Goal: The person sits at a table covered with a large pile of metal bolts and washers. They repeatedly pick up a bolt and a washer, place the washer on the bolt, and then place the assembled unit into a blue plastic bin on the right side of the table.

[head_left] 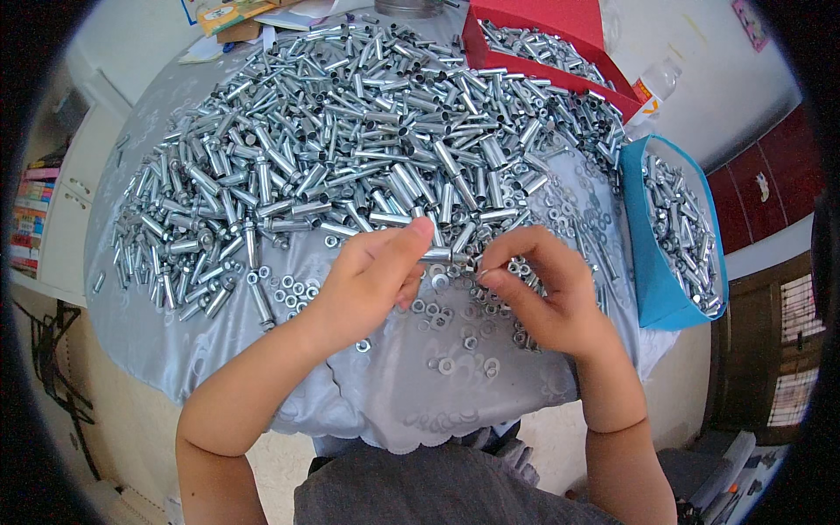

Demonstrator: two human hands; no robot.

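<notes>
My left hand [372,278] is closed around a silvery sleeve anchor bolt [444,256], whose end points to the right. Close to that end, the thumb and forefinger of my right hand [553,293] are pinched together. Whatever is between them is too small to make out, perhaps a washer or nut. Both hands are above the near side of a big pile of metal sleeves and bolts [350,131]. Loose nuts [300,288] lie to the left of my left hand. Under and between my hands are scattered flat washers [446,366] and more nuts.
A grey patterned cloth [411,398] covers the round table. At the back right stands a red box [617,87] of metal parts, with a plastic bottle [658,83] beside it. A blue box [647,262] full of bolts sits at the right edge. Papers [206,51] lie at the far left.
</notes>
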